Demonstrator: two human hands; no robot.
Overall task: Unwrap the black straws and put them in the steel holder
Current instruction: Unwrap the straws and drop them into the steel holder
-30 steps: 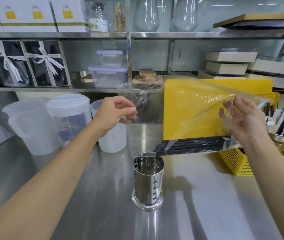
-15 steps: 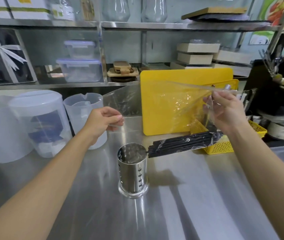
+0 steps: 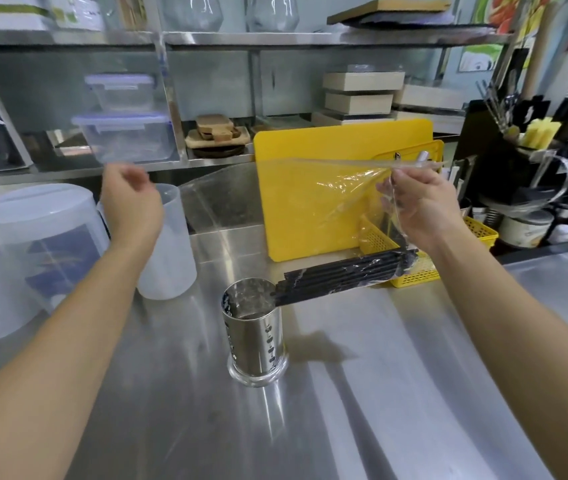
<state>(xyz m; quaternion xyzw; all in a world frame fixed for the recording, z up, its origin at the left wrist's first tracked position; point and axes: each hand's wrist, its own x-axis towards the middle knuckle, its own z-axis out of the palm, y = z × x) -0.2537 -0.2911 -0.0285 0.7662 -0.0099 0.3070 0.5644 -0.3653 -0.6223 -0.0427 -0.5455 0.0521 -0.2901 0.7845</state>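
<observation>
A perforated steel holder (image 3: 256, 336) stands upright on the steel counter (image 3: 362, 393). Just behind its rim, a bundle of black straws (image 3: 341, 271) hangs almost level in the bottom fold of a clear plastic wrap (image 3: 324, 199), its left ends close to the holder's top. My right hand (image 3: 421, 206) pinches the wrap's upper right corner and holds it up. My left hand (image 3: 130, 202) is raised to the left, blurred, fingers curled, a little apart from the wrap's visible left edge. I cannot tell whether it grips the film.
A yellow cutting board (image 3: 310, 150) leans behind the wrap, and a yellow basket (image 3: 414, 275) sits under the straws' right end. Translucent jugs (image 3: 168, 258) stand at the left. Shelves with boxes run along the back. Utensil racks (image 3: 518, 140) crowd the right.
My left hand has swung left and up, away from the wrap's edge. The straw bundle has dropped closer to the holder's rim, and my view has turned rightward.
</observation>
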